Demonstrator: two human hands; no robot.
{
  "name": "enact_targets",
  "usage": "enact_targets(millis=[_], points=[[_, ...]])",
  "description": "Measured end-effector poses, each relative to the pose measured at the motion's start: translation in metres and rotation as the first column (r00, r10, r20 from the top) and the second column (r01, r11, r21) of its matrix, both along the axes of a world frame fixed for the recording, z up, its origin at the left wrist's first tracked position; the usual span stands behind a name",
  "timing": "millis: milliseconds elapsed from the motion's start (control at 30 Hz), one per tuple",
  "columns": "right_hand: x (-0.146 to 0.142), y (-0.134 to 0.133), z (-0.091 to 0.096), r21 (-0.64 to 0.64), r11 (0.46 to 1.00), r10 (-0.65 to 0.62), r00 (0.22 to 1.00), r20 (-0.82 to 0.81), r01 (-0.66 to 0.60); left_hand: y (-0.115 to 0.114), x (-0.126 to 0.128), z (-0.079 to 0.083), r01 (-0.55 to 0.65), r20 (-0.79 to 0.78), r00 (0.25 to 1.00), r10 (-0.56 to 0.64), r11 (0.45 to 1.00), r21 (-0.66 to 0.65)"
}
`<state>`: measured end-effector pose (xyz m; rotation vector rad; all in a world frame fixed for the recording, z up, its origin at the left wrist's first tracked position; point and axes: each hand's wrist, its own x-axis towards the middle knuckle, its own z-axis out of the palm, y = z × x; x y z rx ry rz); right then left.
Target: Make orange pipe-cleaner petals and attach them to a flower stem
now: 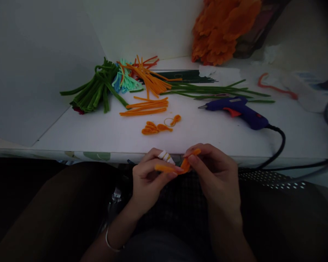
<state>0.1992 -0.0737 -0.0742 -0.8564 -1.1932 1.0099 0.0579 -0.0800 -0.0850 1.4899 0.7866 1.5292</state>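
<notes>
A pale panel (41,72) stands at the left of the white tabletop (79,140) in front of you, in dim light. Farthest left on it lies a thick bundle of green fuzzy stems (94,91), with a blue and mint bundle (128,82) just beside it. Next comes a fanned orange bundle (154,82), and in front of that a few loose orange stems (144,107) lie roughly side by side. Nearer to you sit several small orange loops (150,128).

Below the table's front edge, your left hand (150,178), with a white wrap (166,157) on one finger, pinches one end of a bent orange strip (185,165) between thumb and fingers. Your right hand (220,171) pinches the other end just as narrowly, so the strip is held between your two hands, near your lap.

Farther back, dark thin rods (191,76) and long green stems (207,90) stretch rightward, beneath a big orange ruffled mass (224,32) by the wall. To the right, a blue glue gun (237,109) lies with its nozzle pointing left, its black cord (280,145) dropping over the edge.
</notes>
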Motion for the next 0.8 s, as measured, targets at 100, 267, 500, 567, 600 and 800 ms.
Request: enact_targets(millis=[100, 267, 500, 567, 600, 800], points=[[0.005, 0.001, 0.003, 0.066, 0.991, 0.111, 0.991, 0.078, -0.116, 0.002, -0.001, 0.0, 0.172, 0.158, 0.977, -0.142, 0.965, -0.195], [0.01, 0.002, 0.003, 0.095, 0.961, 0.254, 0.964, 0.083, -0.262, 0.008, -0.008, 0.01, 0.464, 0.32, 0.88, -0.351, 0.781, -0.418], [0.017, 0.001, 0.005, 0.012, 0.888, 0.459, 0.887, 0.059, -0.46, 0.015, -0.009, 0.022, 0.625, 0.368, 0.781, -0.505, 0.639, -0.448], [0.02, 0.002, 0.006, 0.031, 0.88, 0.47, 0.879, 0.077, -0.473, 0.016, -0.01, 0.022, 0.627, 0.356, 0.779, -0.517, 0.635, -0.451], [0.02, 0.002, 0.006, 0.045, 0.888, 0.453, 0.888, 0.075, -0.457, 0.016, -0.01, 0.022, 0.62, 0.349, 0.785, -0.512, 0.64, -0.454], [0.017, 0.002, 0.002, 0.068, 0.959, 0.264, 0.956, 0.131, -0.274, 0.01, -0.011, 0.026, 0.513, 0.268, 0.858, -0.437, 0.714, -0.477]])
